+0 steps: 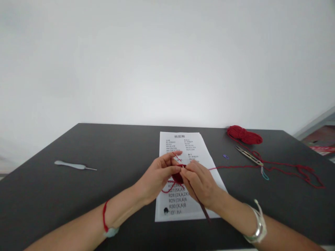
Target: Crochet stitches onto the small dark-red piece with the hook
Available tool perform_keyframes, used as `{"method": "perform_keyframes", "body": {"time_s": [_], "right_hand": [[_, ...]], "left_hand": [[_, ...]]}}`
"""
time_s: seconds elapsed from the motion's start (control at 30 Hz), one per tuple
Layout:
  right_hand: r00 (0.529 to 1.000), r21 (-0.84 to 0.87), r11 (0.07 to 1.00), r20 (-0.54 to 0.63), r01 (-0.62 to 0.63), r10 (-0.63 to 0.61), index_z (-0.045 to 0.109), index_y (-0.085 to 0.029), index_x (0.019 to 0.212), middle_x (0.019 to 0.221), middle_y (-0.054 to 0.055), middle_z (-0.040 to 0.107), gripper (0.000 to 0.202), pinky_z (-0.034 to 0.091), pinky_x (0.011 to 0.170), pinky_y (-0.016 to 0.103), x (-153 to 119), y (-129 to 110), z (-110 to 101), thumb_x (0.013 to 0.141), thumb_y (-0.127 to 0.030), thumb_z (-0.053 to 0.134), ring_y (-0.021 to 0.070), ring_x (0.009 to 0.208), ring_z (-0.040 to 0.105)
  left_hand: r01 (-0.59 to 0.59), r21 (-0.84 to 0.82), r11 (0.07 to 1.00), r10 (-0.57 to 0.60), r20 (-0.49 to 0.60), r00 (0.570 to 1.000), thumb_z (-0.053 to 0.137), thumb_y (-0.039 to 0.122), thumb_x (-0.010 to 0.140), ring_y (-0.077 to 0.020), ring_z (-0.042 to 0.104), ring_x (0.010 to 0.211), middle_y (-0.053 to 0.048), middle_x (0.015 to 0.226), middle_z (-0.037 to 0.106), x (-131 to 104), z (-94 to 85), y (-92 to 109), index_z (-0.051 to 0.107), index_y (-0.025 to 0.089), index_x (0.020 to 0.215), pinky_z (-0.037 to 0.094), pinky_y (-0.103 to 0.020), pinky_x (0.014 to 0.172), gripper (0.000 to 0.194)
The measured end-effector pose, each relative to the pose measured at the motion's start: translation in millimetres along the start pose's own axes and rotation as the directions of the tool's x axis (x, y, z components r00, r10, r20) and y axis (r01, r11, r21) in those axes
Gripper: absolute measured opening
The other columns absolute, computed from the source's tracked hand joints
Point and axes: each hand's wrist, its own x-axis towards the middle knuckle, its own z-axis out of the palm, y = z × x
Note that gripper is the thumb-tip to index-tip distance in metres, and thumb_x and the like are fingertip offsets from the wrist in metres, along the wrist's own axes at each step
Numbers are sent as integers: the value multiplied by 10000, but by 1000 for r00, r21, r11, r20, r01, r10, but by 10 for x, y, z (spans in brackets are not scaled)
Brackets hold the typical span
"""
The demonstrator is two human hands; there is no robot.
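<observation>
A small dark red crochet piece hangs between my hands over the printed pattern sheet. My left hand pinches its top edge, with the index finger raised and a strand of red yarn running up to it. In my right hand is a crochet hook with a dark brown handle, its tip at the upper edge of the piece. A loose red yarn end dangles below my left fingers. Where the hook meets the stitches is partly hidden by my fingertips.
Toward the back right lies a red yarn skein; its strand trails across the black table. Yarn snips with a teal loop and a purple stitch marker lie nearby. A grey-handled hook rests at left.
</observation>
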Motion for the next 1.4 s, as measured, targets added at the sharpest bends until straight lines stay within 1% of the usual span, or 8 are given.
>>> {"method": "perform_keyframes", "body": {"time_s": [0.1, 0.27, 0.57, 0.7, 0.97, 1.13, 1.23, 1.4], "right_hand": [[982, 331, 926, 28, -184, 186, 507, -237, 897, 756, 1, 582, 110, 455, 559, 257, -15, 38, -30, 883, -128, 500, 139, 641, 552], [773, 711, 436, 239, -552, 588, 530, -219, 788, 717, -16, 568, 77, 422, 476, 226, 47, 34, -118, 824, -219, 598, 107, 548, 524], [805, 666, 500, 274, -554, 526, 587, -213, 747, 730, -11, 576, 104, 382, 503, 219, 71, 51, -284, 777, -116, 609, 99, 579, 473], [794, 688, 443, 340, -575, 503, 595, -211, 734, 709, -8, 574, 96, 376, 505, 234, 63, 84, -317, 769, -133, 638, 109, 579, 472], [732, 797, 73, 509, -600, 453, 606, -183, 714, 634, -21, 579, 110, 329, 459, 217, 67, 200, -327, 748, -174, 710, 84, 508, 457], [618, 823, -229, 548, -521, 564, 560, -181, 704, 578, -32, 596, 170, 394, 444, 218, 178, 86, -184, 770, -262, 695, 90, 464, 508], [602, 855, -139, 458, -500, 654, 570, -186, 720, 624, -25, 633, 149, 481, 570, 259, 195, 15, -101, 773, -256, 691, 112, 557, 584], [669, 838, 76, 373, -540, 643, 572, -195, 746, 627, -33, 618, 113, 461, 584, 256, 90, 80, -83, 807, -246, 652, 117, 589, 587]], "left_hand": [[64, -32, 997, -62, 51, 997, 727, 55, 615, -92, 569, 649, 10, 716, 606, 23, -45, 56, 667, 127, 1016, 439, -242, 675, 412], [-8, 48, 999, 5, 72, 997, 725, 61, 618, -61, 517, 595, 25, 689, 577, 74, -127, 130, 675, 126, 1002, 393, -196, 587, 392], [10, 192, 981, -44, 176, 983, 704, 79, 645, -72, 526, 641, 8, 750, 584, 77, -195, 213, 664, 138, 1030, 388, -191, 595, 391], [41, 256, 966, -108, 252, 962, 687, 92, 667, -81, 518, 642, 4, 751, 577, 71, -234, 247, 660, 141, 1045, 380, -199, 585, 381], [36, 373, 927, -153, 288, 945, 677, 103, 655, -88, 505, 620, 6, 721, 586, 55, -216, 284, 677, 137, 998, 360, -219, 571, 345], [-214, 434, 875, 225, 26, 974, 655, 106, 684, -98, 508, 595, 45, 657, 549, 51, -90, 155, 652, 172, 913, 387, -257, 609, 238], [-228, 412, 882, 255, -9, 967, 645, 128, 712, -106, 530, 611, 38, 683, 573, 48, -56, 80, 629, 168, 920, 404, -268, 628, 212], [-182, 339, 923, 198, -12, 980, 661, 135, 715, -98, 538, 629, 45, 677, 587, 38, -57, 63, 597, 153, 965, 411, -252, 640, 259]]}}
